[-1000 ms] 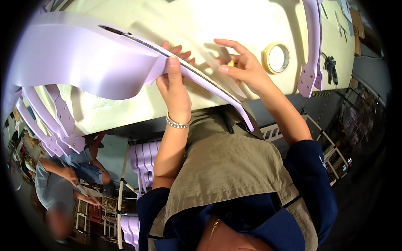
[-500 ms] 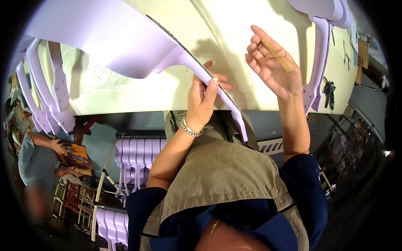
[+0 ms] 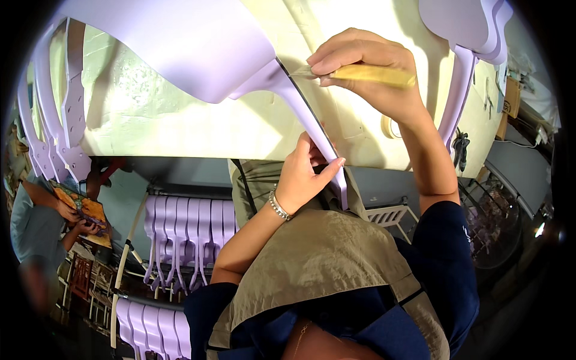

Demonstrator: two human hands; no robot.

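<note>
A smooth lilac guitar point(image 3: 192, 48) overhung the cream table's point(image 3: 192, 129) near edge, open surface leftward; your left hand point(image 3: 305, 172) gripped its neck point(image 3: 294, 99), your bent right hand point(image 3: 384, 57), above the table, clasped a yellow-handled blade point(image 3: 372, 75).

The body of a lilac guitar point(image 3: 198, 42) runs off the upper edge, as does a second guitar point(image 3: 461, 30) at right. Fingers of the left hand point(image 3: 305, 177) vanish behind the neck point(image 3: 300, 108); the right hand's point(image 3: 387, 99) wrist masks most of a tape roll point(image 3: 389, 127). A yellow-handled tool's point(image 3: 372, 75) tip is indistinct, a co-worker's head point(image 3: 39, 282) blurred.
</note>
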